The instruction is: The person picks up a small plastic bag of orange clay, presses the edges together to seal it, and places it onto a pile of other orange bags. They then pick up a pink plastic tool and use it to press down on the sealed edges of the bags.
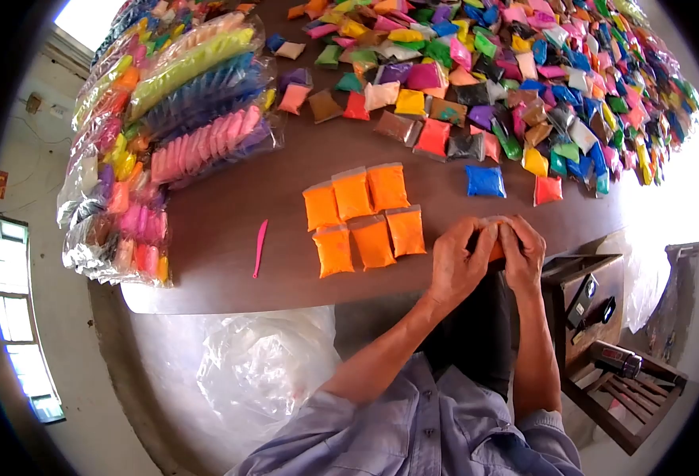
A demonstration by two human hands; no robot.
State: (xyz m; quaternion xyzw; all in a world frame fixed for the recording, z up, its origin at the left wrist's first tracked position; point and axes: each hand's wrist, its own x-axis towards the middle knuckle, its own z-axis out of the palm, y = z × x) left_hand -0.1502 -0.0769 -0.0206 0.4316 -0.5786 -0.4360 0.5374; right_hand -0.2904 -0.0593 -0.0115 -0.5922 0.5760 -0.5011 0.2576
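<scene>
Near the table's front edge, my left hand (458,258) and my right hand (524,244) come together, both closed on one small orange packet (497,251). Fingers and thumbs cover most of it. To their left lie several orange packets (355,194) in clear plastic, set in two rows on the brown table (286,278). A blue packet (485,181) and a red packet (548,190) rest just beyond my hands. Farther left is a slim pink plastic knife (261,248).
A large heap of small coloured packets (476,71) spreads over the table's far right. Bundled clear bags of packets (206,147) are stacked at the left. Below the table lies a clear plastic bag (262,369). A wooden stool (631,397) carrying a heat gun (615,358) stands at the right.
</scene>
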